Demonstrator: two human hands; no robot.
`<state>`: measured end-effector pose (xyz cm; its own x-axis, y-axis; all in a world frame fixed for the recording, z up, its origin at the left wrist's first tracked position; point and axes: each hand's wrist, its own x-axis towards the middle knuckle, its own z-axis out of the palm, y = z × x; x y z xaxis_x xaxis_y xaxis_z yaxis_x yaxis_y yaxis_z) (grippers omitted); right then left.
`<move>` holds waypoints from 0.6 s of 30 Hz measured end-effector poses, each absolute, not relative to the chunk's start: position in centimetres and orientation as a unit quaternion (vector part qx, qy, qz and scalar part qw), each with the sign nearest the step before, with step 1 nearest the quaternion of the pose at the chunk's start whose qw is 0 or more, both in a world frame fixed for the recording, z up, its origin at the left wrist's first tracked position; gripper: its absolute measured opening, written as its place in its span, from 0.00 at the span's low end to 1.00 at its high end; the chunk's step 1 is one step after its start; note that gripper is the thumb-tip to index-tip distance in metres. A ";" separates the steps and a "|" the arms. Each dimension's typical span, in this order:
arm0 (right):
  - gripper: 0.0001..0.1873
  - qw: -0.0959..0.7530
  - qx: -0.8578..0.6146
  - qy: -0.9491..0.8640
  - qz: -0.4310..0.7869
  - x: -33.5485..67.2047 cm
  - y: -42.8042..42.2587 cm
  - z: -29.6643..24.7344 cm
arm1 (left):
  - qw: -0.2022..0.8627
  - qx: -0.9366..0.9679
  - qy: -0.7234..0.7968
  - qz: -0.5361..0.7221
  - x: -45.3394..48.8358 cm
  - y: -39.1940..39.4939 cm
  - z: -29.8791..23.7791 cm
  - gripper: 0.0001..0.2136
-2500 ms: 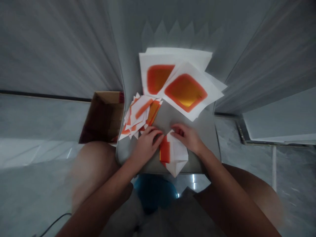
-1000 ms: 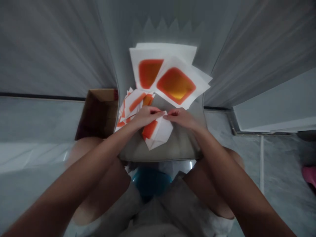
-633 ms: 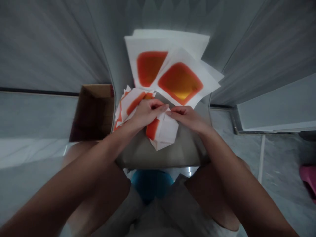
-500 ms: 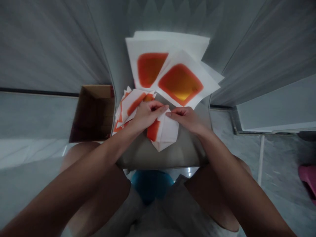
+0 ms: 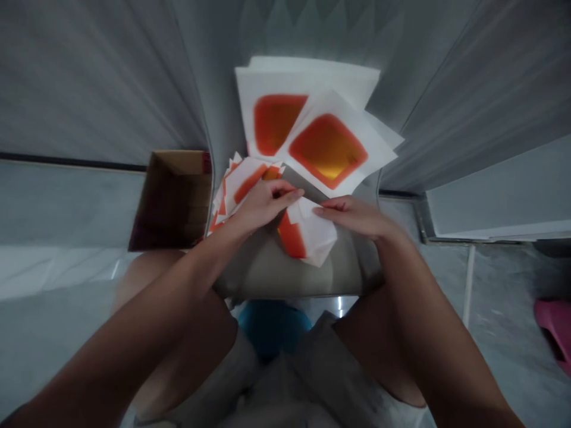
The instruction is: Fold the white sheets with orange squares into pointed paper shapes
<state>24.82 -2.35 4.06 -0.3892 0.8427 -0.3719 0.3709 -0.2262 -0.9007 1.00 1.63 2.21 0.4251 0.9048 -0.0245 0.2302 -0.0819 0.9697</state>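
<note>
A partly folded sheet of paper [image 5: 312, 232], white with an orange-red patch on its left side, lies on the grey seat in front of me. My left hand [image 5: 267, 202] pinches its upper left corner between thumb and fingers. At its upper right edge, my right hand [image 5: 350, 213] grips the paper with thumb and forefinger. Under and beyond my left wrist sits a pile of folded papers [image 5: 241, 181], white and orange. Farther back, flat white sheets [image 5: 357, 89] with orange and gold squares overlap one another.
The grey padded seat [image 5: 259, 273] bears all the papers, and its backrest rises behind them. An open cardboard box [image 5: 172, 202] stands on the floor at the left. A blue object [image 5: 273, 330] is below the seat; something pink [image 5: 555, 327] lies far right.
The folded paper has turned, its lower point swinging to the right, and more of its orange side faces left. My right hand has shifted slightly right; my left hand stays near its place.
</note>
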 end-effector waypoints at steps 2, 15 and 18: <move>0.24 0.205 -0.530 -0.580 0.584 25.6 -2.3 4.5 | 0.521 0.667 0.425 0.321 1.0 1.7 2.3 0.17; 0.18 0.254 -0.535 -0.563 0.577 25.5 -2.4 3.7 | 0.411 0.723 0.451 0.325 1.2 2.0 1.3 0.15; 0.20 0.300 -0.558 -0.562 0.531 25.6 -3.1 3.3 | 0.419 0.711 0.458 0.330 1.1 2.1 0.7 0.15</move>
<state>25.60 -3.09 3.32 -0.1961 0.9469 -0.2549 0.3088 -0.1871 -0.9325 1.07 2.10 0.74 0.3629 0.9279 0.0855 0.3748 -0.2293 0.8983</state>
